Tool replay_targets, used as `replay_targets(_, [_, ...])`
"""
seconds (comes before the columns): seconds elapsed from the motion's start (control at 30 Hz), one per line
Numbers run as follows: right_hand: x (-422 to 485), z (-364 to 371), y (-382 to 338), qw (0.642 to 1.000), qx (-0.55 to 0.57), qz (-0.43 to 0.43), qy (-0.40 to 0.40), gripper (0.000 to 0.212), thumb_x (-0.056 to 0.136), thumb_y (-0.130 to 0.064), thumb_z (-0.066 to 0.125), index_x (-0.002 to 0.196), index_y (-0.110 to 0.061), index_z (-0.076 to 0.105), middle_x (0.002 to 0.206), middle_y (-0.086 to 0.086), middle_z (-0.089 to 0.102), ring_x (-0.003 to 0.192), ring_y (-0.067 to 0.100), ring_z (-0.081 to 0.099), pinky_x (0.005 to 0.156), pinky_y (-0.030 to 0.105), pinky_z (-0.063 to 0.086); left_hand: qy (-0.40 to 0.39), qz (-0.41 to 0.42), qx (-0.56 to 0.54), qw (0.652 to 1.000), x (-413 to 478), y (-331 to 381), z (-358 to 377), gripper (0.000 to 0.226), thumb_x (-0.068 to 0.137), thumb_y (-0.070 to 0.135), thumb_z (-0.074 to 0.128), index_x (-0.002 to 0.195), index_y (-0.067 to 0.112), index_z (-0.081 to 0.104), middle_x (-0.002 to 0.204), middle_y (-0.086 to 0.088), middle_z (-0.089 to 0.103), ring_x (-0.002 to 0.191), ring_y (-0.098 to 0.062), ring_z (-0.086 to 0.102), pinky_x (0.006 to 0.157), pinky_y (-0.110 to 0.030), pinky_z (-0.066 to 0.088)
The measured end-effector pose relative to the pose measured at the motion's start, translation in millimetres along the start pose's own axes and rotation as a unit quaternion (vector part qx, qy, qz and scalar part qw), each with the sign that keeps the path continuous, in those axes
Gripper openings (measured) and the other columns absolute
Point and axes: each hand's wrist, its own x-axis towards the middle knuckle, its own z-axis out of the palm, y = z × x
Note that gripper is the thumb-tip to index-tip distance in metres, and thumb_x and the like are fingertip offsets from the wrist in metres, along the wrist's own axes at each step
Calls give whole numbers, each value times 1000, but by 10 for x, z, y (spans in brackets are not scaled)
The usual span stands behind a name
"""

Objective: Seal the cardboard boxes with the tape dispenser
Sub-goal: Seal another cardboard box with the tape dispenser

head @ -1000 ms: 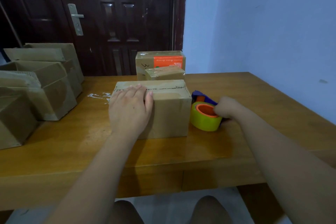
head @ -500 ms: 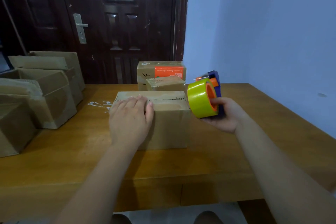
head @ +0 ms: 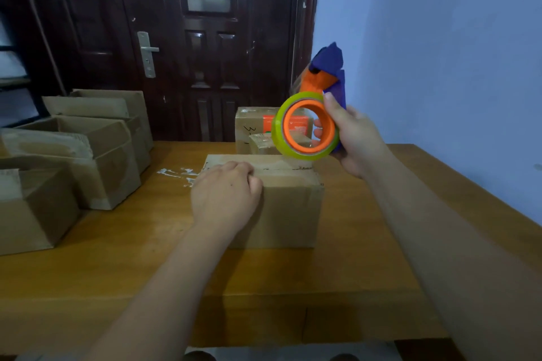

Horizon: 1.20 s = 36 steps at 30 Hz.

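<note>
A closed cardboard box [head: 289, 208] stands in the middle of the wooden table [head: 146, 272]. My left hand [head: 224, 199] rests on its top near the left end, fingers bent over the flap seam. My right hand [head: 352, 141] grips a tape dispenser [head: 315, 114] held in the air above the box's far right corner. The dispenser has a blue body, an orange core and a yellow-green roll of tape. Its blue nose points upward.
Several open cardboard boxes [head: 73, 161] stand stacked along the table's left side. Two taped boxes [head: 255, 132] sit behind the middle box, one with an orange label. Tape scraps [head: 176, 173] stick to the tabletop. A dark door lies behind; a blue wall runs along the right.
My right hand picked the dispenser up from the table beside the box and raised it, turning it so the roll faces me. The left hand stayed on the box.
</note>
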Motion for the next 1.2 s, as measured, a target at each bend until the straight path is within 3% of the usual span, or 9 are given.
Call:
replay_targets(0.2, [113,240,31,994,-64,-66,-54,27,90,-38,63,103,-15,64,86,1,70,77,14,67,72,30,56,-29,-45,-45,998,107,-74,-68,32,93,29,38,111,30,64,105,3,67,92,-21,59,63,-28,37])
replay_targets(0.27, [129,278,127,992,-95,-67,-51,31,89,-41,63,106,-16,63,94,4,68,78,13,66,75,31,56,-10,-107,-151,983,223,-93,-141,30,98,35,34,104,28,63,99,0,67,87,-21,59,65,-31,40])
replay_targets(0.37, [120,324,217,987,-130,-84,-36,47,87,-43,65,122,-13,57,111,10,65,85,14,66,77,31,56,5,-174,-481,859,363,19,-294,36,92,56,41,70,32,55,83,-1,63,80,-14,59,78,-38,48])
replay_targets(0.43, [104,338,236,977,-176,-113,-30,51,84,-45,67,126,-19,54,116,8,63,97,19,64,83,35,56,-9,-193,-575,795,388,114,-366,45,87,57,53,56,26,63,74,-2,67,73,-14,62,72,-30,50])
replay_targets(0.57, [18,358,235,958,-231,-161,-52,56,82,-46,69,131,-26,50,117,-4,63,104,11,60,84,26,54,9,-258,-622,739,401,141,-367,35,90,40,59,62,23,69,65,6,71,65,-8,68,63,-23,52])
replay_targets(0.7, [-20,428,215,943,-269,-187,-62,59,81,-48,68,133,-29,46,115,-14,55,96,2,56,66,4,46,8,-321,-635,702,406,24,-358,20,91,41,59,84,22,62,72,7,70,69,-7,68,53,-19,50])
replay_targets(0.9, [-26,527,112,921,-311,-217,-88,59,82,-48,68,133,-28,47,99,-25,51,86,-3,54,61,1,41,5,-337,-586,737,442,-220,-389,7,90,14,59,91,10,66,82,-8,67,72,-18,67,60,-24,57])
replay_targets(1.07, [20,600,24,910,-331,-210,-134,60,81,-47,69,133,-27,48,108,-13,54,90,3,55,67,7,41,12,-331,-514,791,378,-380,-331,9,89,17,60,84,16,68,84,-5,67,78,-18,61,62,-25,49])
replay_targets(1.2, [64,672,7,908,-327,-197,-171,61,79,-49,69,133,-30,49,111,-12,57,95,7,58,73,14,44,-1,-363,-558,747,359,-481,-267,10,89,11,60,90,8,69,82,-7,67,78,-19,61,67,-26,49])
